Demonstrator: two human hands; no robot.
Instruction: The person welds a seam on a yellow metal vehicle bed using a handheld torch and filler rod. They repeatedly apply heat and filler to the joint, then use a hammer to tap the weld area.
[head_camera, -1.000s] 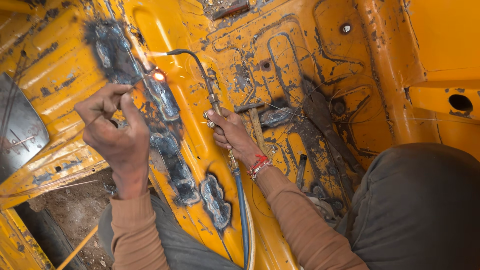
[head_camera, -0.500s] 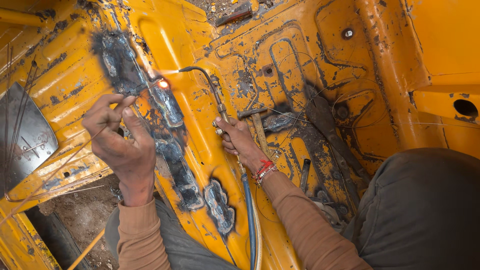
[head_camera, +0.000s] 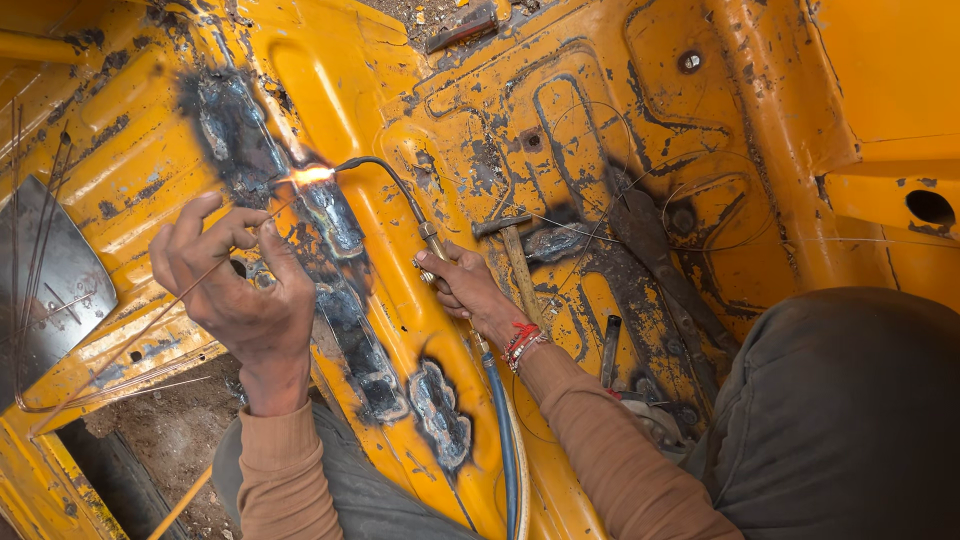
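My right hand (head_camera: 468, 290) grips the brass handle of a gas welding torch (head_camera: 400, 205). Its curved nozzle ends in a bright flame (head_camera: 312, 175) on a blackened weld seam (head_camera: 335, 300) of a yellow sheet-metal vehicle panel (head_camera: 330, 90). My left hand (head_camera: 235, 290) pinches a thin filler rod (head_camera: 150, 330), which slants up toward the flame. A blue hose (head_camera: 503, 440) and a pale hose run from the torch down along my right forearm.
A hammer (head_camera: 515, 255) lies on the panel just right of my right hand. A grey metal sheet (head_camera: 50, 280) with thin rods stands at the left edge. Dark flat tools (head_camera: 660, 270) lie on the floor panel. My knee (head_camera: 850, 420) fills the lower right. Dirt ground (head_camera: 170, 440) shows below.
The view has shifted a little. My left hand has lowered slightly along the seam, and the flame stays at the upper part of the blackened seam.
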